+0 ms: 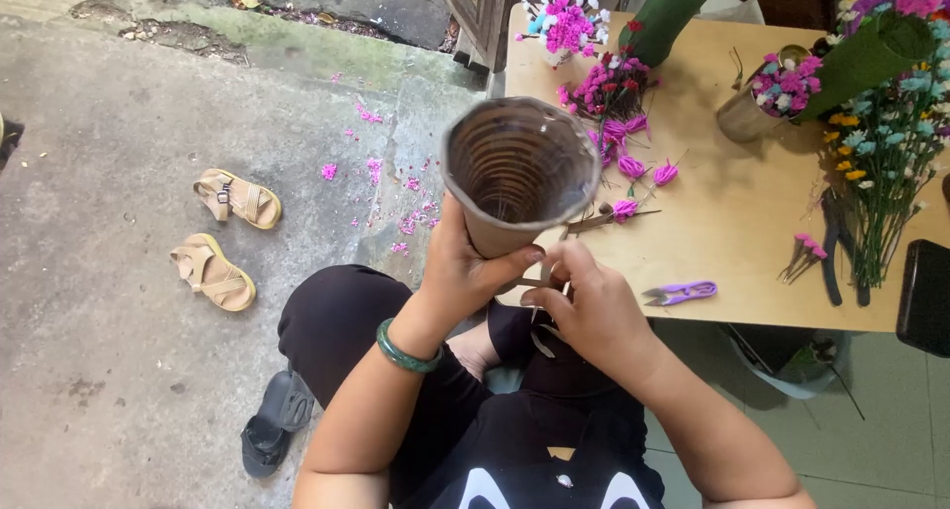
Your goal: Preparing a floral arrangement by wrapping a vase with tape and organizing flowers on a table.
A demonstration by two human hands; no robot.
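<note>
Brown paper cone [517,173] gripped by left hand [463,272], right hand [586,306] fingers pinched on strip [542,283] at cone base, purple snips [681,292] lying on table [732,212] nearby.

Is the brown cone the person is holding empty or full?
Empty. The cone, gripped by the left hand, faces the camera, showing only bare ridged walls inside.

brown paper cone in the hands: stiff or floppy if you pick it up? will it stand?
The brown cone is probably light and thin-walled: the left hand holds it up alone. Its rim looks slightly wavy, so it likely dents under a hard squeeze. Narrow base, wide mouth: apt to tip upright and roll in an arc on the table.
</note>
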